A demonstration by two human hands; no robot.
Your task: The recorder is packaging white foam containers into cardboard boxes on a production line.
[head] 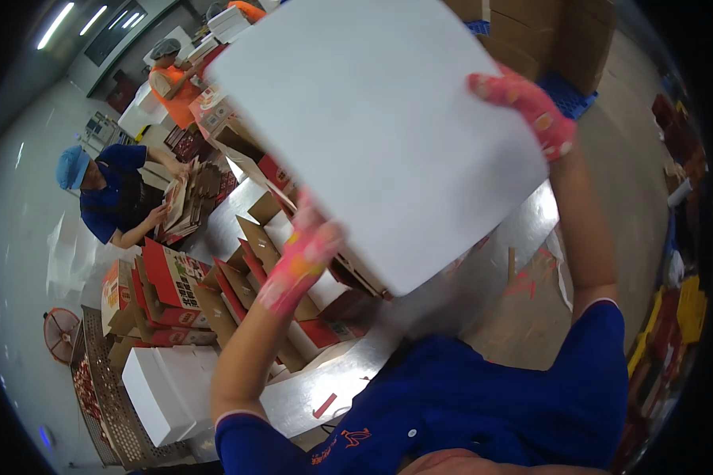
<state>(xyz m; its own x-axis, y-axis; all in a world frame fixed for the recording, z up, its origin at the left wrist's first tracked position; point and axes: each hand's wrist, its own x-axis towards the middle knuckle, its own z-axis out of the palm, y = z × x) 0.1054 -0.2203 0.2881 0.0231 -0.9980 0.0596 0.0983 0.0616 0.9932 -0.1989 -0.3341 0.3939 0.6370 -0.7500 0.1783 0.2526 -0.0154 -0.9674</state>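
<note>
Raised in front of me is a large white foam piece (pixel 368 130) with rounded corners; I cannot tell whether it is a box or only a lid. My right hand (pixel 529 113), in a pink patterned glove, grips its right edge with the thumb on the broad face. On the opposite edge, my left hand (pixel 306 255) in a matching glove holds it, fingers partly hidden and blurred. Below and left of the piece, open red-and-brown cardboard cartons (pixel 232 285) stand on the metal table (pixel 309 392). White foam shows inside some of them.
A white foam box (pixel 166 389) stands by the table's near left end, beside a perforated metal tray (pixel 116 380). Across the table, a person in blue (pixel 116 190) handles flattened cartons (pixel 190 202). Farther back is a person in orange (pixel 175 89). Blue pallets (pixel 570 101) carry tall cardboard.
</note>
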